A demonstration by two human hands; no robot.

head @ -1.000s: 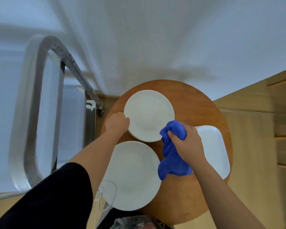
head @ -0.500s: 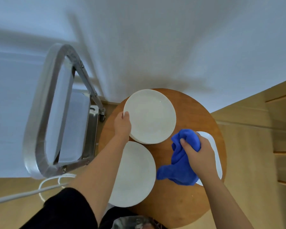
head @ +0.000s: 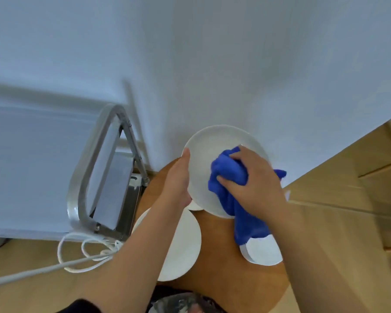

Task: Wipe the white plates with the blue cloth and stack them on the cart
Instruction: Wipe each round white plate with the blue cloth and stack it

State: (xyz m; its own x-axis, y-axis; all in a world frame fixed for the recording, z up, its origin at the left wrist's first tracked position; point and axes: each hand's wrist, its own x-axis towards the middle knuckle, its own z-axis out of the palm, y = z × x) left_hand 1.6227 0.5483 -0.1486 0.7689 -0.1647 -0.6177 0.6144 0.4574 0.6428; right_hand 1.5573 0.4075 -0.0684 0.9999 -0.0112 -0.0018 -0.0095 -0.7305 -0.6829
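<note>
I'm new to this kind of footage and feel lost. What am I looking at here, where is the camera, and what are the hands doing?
There is no machine: a person wears a wide-angle camera on the head, looking down at their own arms. The left hand holds a round white plate by its edge, lifted and tilted above a round wooden table. The right hand grips a bunched blue cloth and presses it on the plate's face. Two more white plates lie on the table: a round one near the left arm and another partly hidden under the cloth. A metal cart stands on the left, with a white cable on the floor.
</note>
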